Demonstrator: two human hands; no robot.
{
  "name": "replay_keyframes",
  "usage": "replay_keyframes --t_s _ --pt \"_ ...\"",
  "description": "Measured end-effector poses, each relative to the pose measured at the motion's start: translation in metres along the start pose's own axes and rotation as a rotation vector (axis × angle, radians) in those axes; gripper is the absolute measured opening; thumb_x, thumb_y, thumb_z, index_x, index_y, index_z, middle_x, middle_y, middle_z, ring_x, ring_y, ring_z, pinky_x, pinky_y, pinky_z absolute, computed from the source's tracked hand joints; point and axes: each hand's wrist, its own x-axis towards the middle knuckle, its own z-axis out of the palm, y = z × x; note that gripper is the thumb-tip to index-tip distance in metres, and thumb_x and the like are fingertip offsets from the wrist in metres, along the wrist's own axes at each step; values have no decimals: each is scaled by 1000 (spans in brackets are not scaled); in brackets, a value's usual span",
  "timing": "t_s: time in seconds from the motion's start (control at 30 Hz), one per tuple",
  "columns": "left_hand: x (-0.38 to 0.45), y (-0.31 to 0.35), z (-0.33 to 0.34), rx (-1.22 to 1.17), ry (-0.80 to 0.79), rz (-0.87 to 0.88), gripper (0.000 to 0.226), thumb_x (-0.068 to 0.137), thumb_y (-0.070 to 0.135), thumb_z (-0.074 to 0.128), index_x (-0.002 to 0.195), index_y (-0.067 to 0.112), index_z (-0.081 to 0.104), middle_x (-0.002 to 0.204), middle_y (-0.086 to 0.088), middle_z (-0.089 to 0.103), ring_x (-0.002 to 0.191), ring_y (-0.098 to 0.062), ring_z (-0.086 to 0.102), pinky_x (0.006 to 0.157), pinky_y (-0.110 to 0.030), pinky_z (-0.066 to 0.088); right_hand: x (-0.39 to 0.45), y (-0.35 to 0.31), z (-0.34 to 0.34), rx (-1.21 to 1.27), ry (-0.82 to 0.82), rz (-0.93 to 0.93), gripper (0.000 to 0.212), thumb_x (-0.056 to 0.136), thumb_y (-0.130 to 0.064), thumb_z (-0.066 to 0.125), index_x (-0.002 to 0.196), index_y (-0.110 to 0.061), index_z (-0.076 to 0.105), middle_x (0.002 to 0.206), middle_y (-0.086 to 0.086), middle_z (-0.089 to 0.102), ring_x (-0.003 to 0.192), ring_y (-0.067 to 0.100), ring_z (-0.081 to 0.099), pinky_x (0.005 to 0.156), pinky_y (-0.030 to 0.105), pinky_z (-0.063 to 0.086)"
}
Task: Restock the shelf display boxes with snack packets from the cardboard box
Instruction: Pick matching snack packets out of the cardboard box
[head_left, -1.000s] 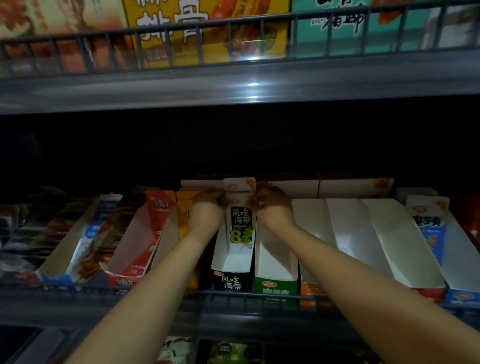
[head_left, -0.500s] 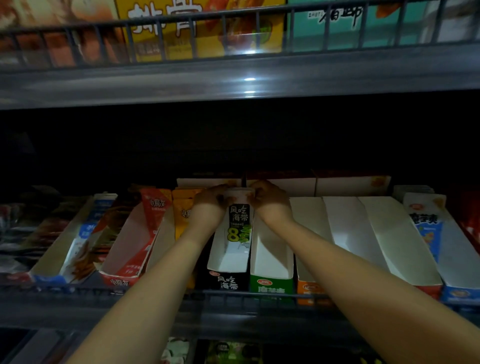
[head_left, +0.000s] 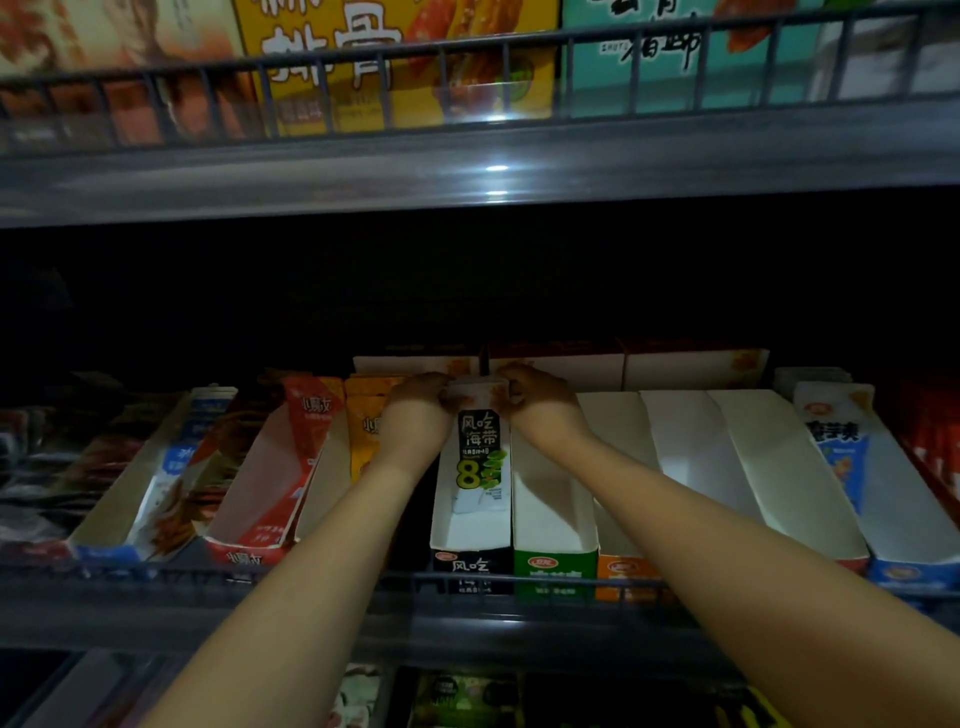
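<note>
A black-fronted display box (head_left: 470, 564) stands in the middle of the lower shelf, with a white inside. At its far end sits a stack of black seaweed snack packets (head_left: 478, 449) with a green "8" on the face. My left hand (head_left: 415, 410) grips the stack's top left edge and my right hand (head_left: 540, 402) grips its top right edge. Both forearms reach in over the shelf rail. The cardboard box is out of view.
A green-fronted box (head_left: 555, 564) and several white-lined boxes (head_left: 753, 467) stand to the right. Red (head_left: 260, 499) and blue-white (head_left: 130, 499) boxes lean at the left. A wire rail (head_left: 311, 577) fronts the shelf. The upper shelf (head_left: 467, 166) carries large snack cartons.
The packet stack has gone down and back into the black box; its white top flap stood higher a second ago. Both hands moved deeper with it.
</note>
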Motion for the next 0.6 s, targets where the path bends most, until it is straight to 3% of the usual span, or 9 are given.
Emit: replay_keyframes --t_s 0.17,0.33,0.47,0.6 --pt "-13 6 -10 -94 -18 -16 34 96 16 50 129 15 55 128 -8 59 112 -25 57 81 -18 38 -11 2 1 49 53 -5 40 93 -27 55 132 -16 52 126 7 60 113 26 57 93 30 46" --pt "-39 25 -25 -114 -27 -132 27 94 26 54 114 9 61 107 -7 66 87 -19 59 71 -26 44 -37 -2 -13 136 70 50 36 94 -25 53 130 -21 55 124 1 62 106 22 61 86 27 47" --pt "-87 42 -35 -170 85 -48 36 93 32 57 125 14 57 116 -5 64 103 -21 59 77 -25 44 -86 -10 -30 184 80 92 44 93 -28 54 135 -17 49 131 3 57 108 18 58 84 23 43" --pt "-152 57 -31 -322 97 -24 31 93 28 56 123 20 58 116 3 61 103 -10 58 88 -26 49 -158 -9 -46 259 131 73 37 91 -25 59 128 -17 56 119 -1 63 101 9 58 83 19 45"
